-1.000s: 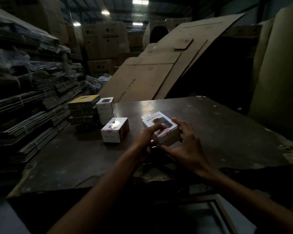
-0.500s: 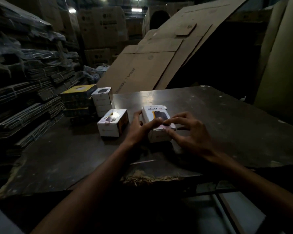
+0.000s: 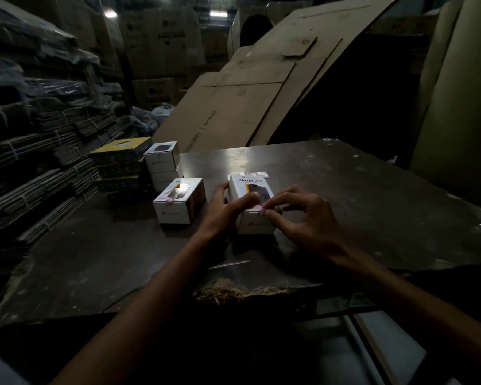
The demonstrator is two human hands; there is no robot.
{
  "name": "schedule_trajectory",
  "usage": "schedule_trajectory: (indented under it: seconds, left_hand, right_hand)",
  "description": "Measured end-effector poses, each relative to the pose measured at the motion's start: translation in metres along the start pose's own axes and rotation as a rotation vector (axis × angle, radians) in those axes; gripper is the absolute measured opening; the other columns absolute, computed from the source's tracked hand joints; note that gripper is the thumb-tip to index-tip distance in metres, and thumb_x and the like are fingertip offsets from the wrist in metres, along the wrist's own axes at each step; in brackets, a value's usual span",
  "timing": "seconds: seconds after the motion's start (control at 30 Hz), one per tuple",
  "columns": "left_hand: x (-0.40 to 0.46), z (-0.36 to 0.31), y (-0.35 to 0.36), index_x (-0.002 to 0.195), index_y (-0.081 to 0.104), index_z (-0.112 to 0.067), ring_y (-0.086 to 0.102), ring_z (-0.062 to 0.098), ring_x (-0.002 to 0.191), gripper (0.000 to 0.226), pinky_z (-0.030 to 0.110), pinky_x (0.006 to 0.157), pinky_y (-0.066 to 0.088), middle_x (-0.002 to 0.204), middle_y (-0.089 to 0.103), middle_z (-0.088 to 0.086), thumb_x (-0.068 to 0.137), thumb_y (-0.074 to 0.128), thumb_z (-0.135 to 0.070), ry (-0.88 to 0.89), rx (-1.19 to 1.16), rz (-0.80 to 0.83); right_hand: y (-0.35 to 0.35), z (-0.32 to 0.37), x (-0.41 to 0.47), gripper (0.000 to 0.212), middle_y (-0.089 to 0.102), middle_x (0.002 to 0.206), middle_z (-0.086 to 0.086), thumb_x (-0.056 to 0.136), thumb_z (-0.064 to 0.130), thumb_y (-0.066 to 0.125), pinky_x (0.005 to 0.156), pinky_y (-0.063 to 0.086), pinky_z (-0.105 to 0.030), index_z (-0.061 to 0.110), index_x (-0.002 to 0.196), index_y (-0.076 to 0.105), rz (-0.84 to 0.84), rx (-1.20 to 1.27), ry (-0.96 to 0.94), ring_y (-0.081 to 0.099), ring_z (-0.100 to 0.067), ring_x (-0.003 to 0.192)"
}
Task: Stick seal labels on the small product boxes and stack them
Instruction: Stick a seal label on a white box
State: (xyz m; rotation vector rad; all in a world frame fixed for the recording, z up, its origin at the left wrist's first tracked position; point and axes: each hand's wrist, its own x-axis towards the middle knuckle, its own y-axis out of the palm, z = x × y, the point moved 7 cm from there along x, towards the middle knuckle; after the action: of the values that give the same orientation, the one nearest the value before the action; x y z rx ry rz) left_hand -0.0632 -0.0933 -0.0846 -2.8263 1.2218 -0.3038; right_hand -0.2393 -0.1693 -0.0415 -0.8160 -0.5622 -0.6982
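A white product box [image 3: 250,187] printed "HALLEY 20K" lies flat on the dark table [image 3: 345,195]. My left hand [image 3: 225,211] grips its left side, thumb laid across the top. My right hand [image 3: 295,218] pinches a small pinkish seal label [image 3: 257,209] at the box's near top edge. Another white box [image 3: 178,200] with a seal on its near edge sits to the left. A stack of two white boxes [image 3: 161,165] stands behind it. A strip of labels [image 3: 257,173] lies just beyond the held box.
Yellow and dark boxes [image 3: 120,159] are piled at the table's far left corner. Bundled flat cartons [image 3: 39,151] fill the left side. Large cardboard sheets [image 3: 250,101] lean behind the table. The table's near edge [image 3: 233,291] is chipped. A thin pale strip [image 3: 228,264] lies near it.
The box has been lowered from a tilted hold and turned to lie flat on the table. My right fingers have come onto its near edge with the seal label.
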Motion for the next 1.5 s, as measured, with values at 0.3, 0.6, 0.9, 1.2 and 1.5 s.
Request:
schedule_trajectory:
  seconds: [0.3, 0.6, 0.9, 1.2, 1.5]
  left_hand:
    - [-0.006, -0.005, -0.001, 0.142, 0.044, -0.025, 0.065, 0.025, 0.112, 0.100, 0.032, 0.075, 0.054, 0.130, 0.062, 0.012, 0.055, 0.084, -0.053, -0.005, 0.002, -0.001]
    - [-0.011, -0.010, 0.002, 0.139, 0.052, -0.022, 0.067, 0.027, 0.110, 0.073, 0.017, 0.057, 0.053, 0.125, 0.066, 0.011, 0.074, 0.083, -0.036, 0.015, -0.043, 0.036]
    - [-0.012, -0.012, 0.004, 0.139, 0.055, -0.023, 0.071, 0.025, 0.104, 0.058, 0.021, 0.060, 0.054, 0.124, 0.068, 0.010, 0.085, 0.076, -0.025, 0.024, -0.069, 0.091]
    - [-0.017, -0.018, 0.006, 0.139, 0.056, -0.024, 0.073, 0.021, 0.093, 0.053, 0.020, 0.059, 0.053, 0.122, 0.069, 0.011, 0.089, 0.071, -0.022, 0.054, -0.056, 0.133]
    - [-0.018, -0.022, 0.007, 0.139, 0.056, -0.029, 0.073, 0.013, 0.094, 0.051, 0.026, 0.067, 0.057, 0.120, 0.070, 0.003, 0.090, 0.070, -0.024, 0.031, -0.035, 0.152]
  right_hand:
    - [0.002, 0.014, -0.003, 0.009, 0.063, 0.094, 0.009, 0.084, 0.022, 0.074, 0.076, 0.053, -0.034, 0.021, 0.093, 0.073, -0.003, -0.106, -0.144, 0.062, -0.008, 0.091]
    - [0.001, 0.016, -0.006, 0.010, 0.064, 0.095, 0.007, 0.083, 0.015, 0.075, 0.075, 0.052, -0.035, 0.020, 0.093, 0.073, 0.007, -0.140, -0.203, 0.061, -0.009, 0.090]
    - [0.000, 0.029, -0.013, 0.008, 0.068, 0.094, -0.001, 0.088, 0.017, 0.073, 0.070, 0.054, -0.032, 0.011, 0.092, 0.077, 0.000, -0.296, -0.415, 0.066, -0.012, 0.081]
    - [0.001, 0.036, -0.015, 0.009, 0.069, 0.093, 0.001, 0.088, 0.019, 0.070, 0.064, 0.053, -0.035, 0.014, 0.091, 0.078, -0.007, -0.348, -0.438, 0.068, -0.014, 0.077]
    - [0.000, 0.037, -0.013, 0.012, 0.070, 0.097, -0.001, 0.091, 0.018, 0.067, 0.063, 0.055, -0.035, 0.013, 0.095, 0.077, 0.062, -0.387, -0.498, 0.068, -0.016, 0.082]
